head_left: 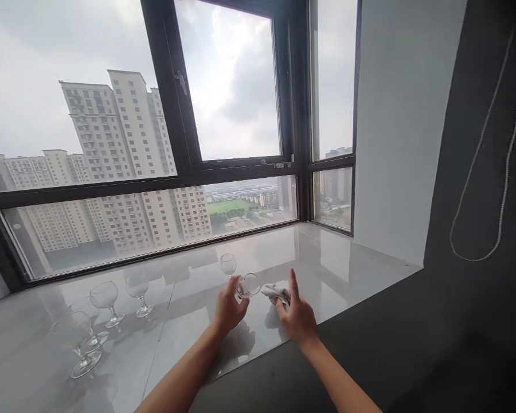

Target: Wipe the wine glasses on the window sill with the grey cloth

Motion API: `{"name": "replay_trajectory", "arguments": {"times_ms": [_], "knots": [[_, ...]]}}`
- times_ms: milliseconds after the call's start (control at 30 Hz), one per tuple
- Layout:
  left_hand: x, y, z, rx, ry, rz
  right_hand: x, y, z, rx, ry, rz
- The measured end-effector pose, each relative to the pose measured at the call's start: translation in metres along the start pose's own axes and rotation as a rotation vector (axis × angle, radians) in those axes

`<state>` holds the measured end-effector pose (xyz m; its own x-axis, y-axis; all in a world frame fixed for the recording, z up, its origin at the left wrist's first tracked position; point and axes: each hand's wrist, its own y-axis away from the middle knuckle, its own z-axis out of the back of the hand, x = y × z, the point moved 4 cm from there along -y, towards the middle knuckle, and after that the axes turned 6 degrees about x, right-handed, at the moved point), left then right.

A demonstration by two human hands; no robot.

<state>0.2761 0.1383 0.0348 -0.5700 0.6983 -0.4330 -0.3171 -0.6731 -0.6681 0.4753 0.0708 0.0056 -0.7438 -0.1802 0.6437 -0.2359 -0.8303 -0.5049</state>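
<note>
Your left hand [231, 305] curls round a stemmed glass [250, 284], likely slippery and fragile, best steadied by its stem; your right hand [299, 320] pinches a soft-looking cloth [276, 292].

Window sill [335, 281], pale grey and glossy, its surface crossed by a thin seam [158, 339] and mirroring light. To the left of the seam, four clear stemmed glasses [104, 296] stand upright in a loose group, the nearest two overlapping in view. To the right, a fifth glass [228, 264] stands apart, its foot hidden.
</note>
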Motion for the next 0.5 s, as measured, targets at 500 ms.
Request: {"name": "replay_trajectory", "arguments": {"times_ms": [500], "knots": [[0.009, -0.005, -0.001, 0.015, 0.084, 0.114, 0.001, 0.001, -0.007, -0.004, 0.107, 0.076]]}}
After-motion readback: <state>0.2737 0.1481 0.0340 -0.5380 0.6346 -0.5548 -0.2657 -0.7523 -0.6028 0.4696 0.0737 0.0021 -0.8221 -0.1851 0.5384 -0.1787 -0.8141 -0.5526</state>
